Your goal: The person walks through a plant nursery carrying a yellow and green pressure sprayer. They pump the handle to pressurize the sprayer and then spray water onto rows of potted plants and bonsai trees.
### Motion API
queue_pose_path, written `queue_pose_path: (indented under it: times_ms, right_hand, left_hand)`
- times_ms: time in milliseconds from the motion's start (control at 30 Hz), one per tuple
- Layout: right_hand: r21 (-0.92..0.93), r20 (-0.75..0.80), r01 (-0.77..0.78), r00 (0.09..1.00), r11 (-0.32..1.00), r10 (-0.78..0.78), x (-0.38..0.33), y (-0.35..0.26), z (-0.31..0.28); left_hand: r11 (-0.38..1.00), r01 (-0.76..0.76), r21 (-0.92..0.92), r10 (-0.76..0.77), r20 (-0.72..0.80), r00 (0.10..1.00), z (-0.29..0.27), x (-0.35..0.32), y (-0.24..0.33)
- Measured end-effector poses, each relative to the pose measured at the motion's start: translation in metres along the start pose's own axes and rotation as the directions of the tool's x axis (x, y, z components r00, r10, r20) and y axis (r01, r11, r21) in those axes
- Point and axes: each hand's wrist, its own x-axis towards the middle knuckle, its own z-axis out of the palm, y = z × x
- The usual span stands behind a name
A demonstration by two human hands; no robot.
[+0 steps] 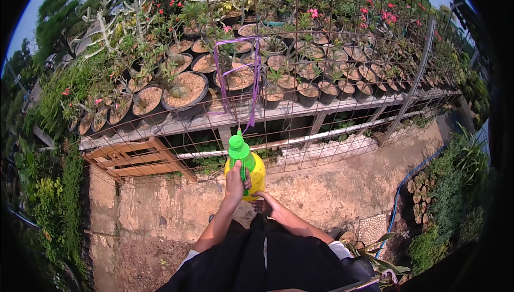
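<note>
A pressure spray bottle [257, 173] with a yellow body and a bright green top is held out in front of me, its nozzle pointing away toward the wire fence. My left hand [234, 182] is closed round the green handle. Under the bottle's lower end, my right hand [265, 203] holds it from the right side, with some fingers hidden beneath. Just past the nozzle, a purple ribbon [256, 85] hangs from the wire fence [342, 126]. Behind the wires, potted plants [184, 89] in black pots crowd a raised ledge.
Below the ledge, a slatted wooden panel [140, 158] leans at the left by the fence. A white pipe [273, 143] runs along under the ledge. To the right, a blue hose [399, 190] crosses the concrete ground [332, 190] beside green plants [447, 201].
</note>
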Motion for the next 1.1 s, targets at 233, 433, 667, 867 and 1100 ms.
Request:
queue_pose_path:
  times_ms: [233,433,667,867,1100]
  right_hand:
    - [-0.007,0.041,-0.029,0.999,1.0,0.03,0.003,0.0,0.004]
    - [-0.029,0.071,0.12,0.991,0.992,-0.118,-0.005,-0.019,0.025]
    - [0.031,0.138,0.185,0.972,0.982,-0.188,0.016,-0.035,0.019]
    - [-0.016,0.135,0.195,0.972,0.981,-0.191,0.017,-0.038,0.023]
    - [0.007,0.131,0.143,0.981,0.99,-0.143,0.02,-0.036,0.021]
  left_hand:
    - [0.999,-0.041,0.001,0.041,-0.001,0.999,0.0,-0.006,0.005]
    - [0.982,-0.186,0.036,0.183,0.08,0.98,0.008,-0.011,0.025]
    - [0.957,-0.288,0.038,0.283,0.107,0.953,0.024,-0.013,0.04]
    - [0.954,-0.293,0.066,0.287,0.085,0.954,0.028,-0.013,0.042]
    - [0.964,-0.259,0.065,0.255,0.07,0.964,0.022,-0.008,0.037]
